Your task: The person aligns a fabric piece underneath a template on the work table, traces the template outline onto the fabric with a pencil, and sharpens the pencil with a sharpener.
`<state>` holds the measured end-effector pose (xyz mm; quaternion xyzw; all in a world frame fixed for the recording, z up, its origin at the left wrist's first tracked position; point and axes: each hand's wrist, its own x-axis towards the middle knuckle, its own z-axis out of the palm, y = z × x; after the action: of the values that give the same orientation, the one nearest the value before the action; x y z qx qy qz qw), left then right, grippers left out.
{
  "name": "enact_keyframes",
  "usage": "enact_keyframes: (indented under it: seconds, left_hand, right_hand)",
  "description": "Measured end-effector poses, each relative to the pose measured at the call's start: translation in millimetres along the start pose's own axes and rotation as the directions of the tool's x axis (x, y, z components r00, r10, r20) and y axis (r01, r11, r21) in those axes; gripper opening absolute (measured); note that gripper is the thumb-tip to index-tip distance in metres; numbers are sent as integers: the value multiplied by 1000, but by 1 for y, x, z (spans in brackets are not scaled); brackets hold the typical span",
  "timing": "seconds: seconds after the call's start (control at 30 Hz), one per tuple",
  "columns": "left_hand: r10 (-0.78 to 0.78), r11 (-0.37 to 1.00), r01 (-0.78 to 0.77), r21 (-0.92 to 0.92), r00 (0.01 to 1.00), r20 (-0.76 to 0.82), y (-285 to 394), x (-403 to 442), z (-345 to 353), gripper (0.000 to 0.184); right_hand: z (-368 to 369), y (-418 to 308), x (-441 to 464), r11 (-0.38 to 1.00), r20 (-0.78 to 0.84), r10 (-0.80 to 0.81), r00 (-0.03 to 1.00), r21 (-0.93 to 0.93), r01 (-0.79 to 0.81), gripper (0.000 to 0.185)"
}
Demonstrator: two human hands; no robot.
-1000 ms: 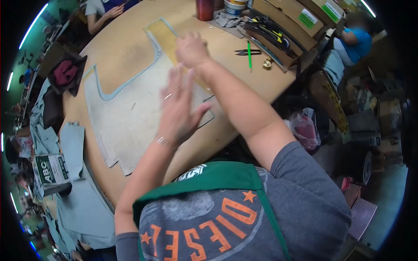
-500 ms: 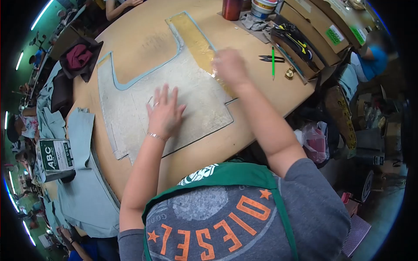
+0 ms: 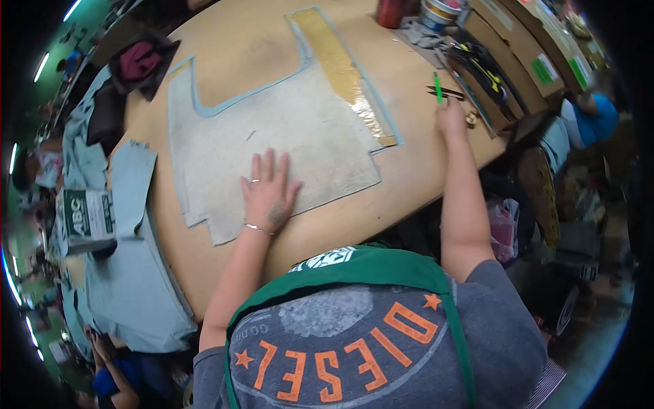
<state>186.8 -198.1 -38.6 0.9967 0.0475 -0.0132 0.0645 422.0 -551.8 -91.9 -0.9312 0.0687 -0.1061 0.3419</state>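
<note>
A pale grey pattern-like panel (image 3: 225, 150) with light-blue edging lies flat on the table, a wide U-shaped cutout at its far side. Shiny yellow tape (image 3: 334, 65) covers its right arm. My left hand (image 3: 269, 191) rests flat on the panel's near part, fingers stretched out and slightly spread. My right hand (image 3: 451, 121) has reached to the table's right side, its fingers closed at the lower end of a green pen (image 3: 437, 83). Black thread snips (image 3: 454, 94) lie beside the pen, partly behind it. Small brass-coloured pieces (image 3: 471, 119) sit right of this hand.
Cardboard boxes (image 3: 511, 44) and an open tray of tools (image 3: 480, 75) line the right edge. A red container (image 3: 390, 12) and white tub (image 3: 439, 12) stand at the back. Grey-blue material (image 3: 136, 279) and an ABC tin (image 3: 87, 215) lie left. People sit nearby.
My right hand has moved right, off the taped arm of the panel, to the green pen. My left hand stays flat on the panel, nearer its front edge. The view has shifted slightly.
</note>
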Motion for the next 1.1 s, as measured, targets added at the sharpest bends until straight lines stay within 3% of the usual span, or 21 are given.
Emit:
enact_keyframes:
  seconds: [0.03, 0.07, 0.1, 0.17, 0.23, 0.3, 0.4, 0.43, 0.53, 0.6, 0.63, 0.7, 0.77, 0.87, 0.97, 1.1]
  left_hand:
    - [32, 999, -32, -1, 999, 35, 4, -7, -1, 58]
    - [45, 999, -45, -1, 996, 71, 8, -16, -2, 59]
    - [96, 995, -96, -11, 993, 74, 10, -25, 3, 61]
    - [201, 978, -193, -72, 971, 129, 13, -41, -3, 63]
    - [281, 953, -266, -147, 955, 96, 11, -55, -4, 58]
    - [389, 901, -370, -226, 920, 43, 2, -65, -4, 51]
    - [286, 616, -288, -733, 949, -132, -33, -73, -8, 37]
    - [101, 678, -275, -682, 953, -285, -47, -81, -11, 26]
    - [-116, 854, -111, -508, 911, -395, -123, -87, -18, 25]
    - [-211, 895, 56, -442, 927, -309, -176, -82, -26, 33]
    - [-251, 919, 148, -365, 934, -253, -185, -78, -32, 37]
    - [-341, 931, 311, -189, 927, -154, -199, -71, -48, 45]
    - [-395, 907, 374, -195, 915, -79, -210, -65, -36, 57]
    - [-427, 876, 380, -297, 898, -110, -213, -68, -17, 66]
    - [-345, 909, 295, -295, 929, -132, -216, -76, -16, 72]
    - [-421, 860, 366, -356, 903, -90, -210, -84, -16, 70]
  right_hand:
    - [8, 11, 10, 988, 119, 13, 993, 149, -31, 31]
    - [5, 6, 6, 865, 240, 60, 969, 472, -171, 28]
    - [-4, -13, -10, 626, 393, 64, 917, 700, -344, 25]
    - [-18, -68, -58, 320, 473, -8, 881, 836, -446, 17]
    - [-5, -110, -101, 163, 522, -83, 849, 847, -506, 10]
    - [21, -134, -137, 195, 626, -194, 755, 779, -596, 9]
    - [43, -180, -187, 361, 700, -300, 648, 712, -602, 12]
    - [51, -195, -200, 433, 710, -340, 616, 700, -568, 13]
    - [77, -239, -232, 569, 719, -471, 511, 691, -447, 15]
    - [98, -271, -260, 553, 681, -562, 469, 731, -400, 15]
    - [118, -280, -271, 556, 606, -649, 459, 790, -257, 15]
    - [146, -298, -296, 594, 577, -677, 457, 795, -124, 15]
    - [160, -307, -312, 620, 533, -684, 499, 784, 13, 15]
    - [163, -306, -312, 650, 559, -639, 528, 760, -19, 15]
    - [150, -296, -296, 433, 595, -510, 621, 802, -412, 13]
    - [132, -275, -261, 344, 646, -351, 678, 762, -548, 13]
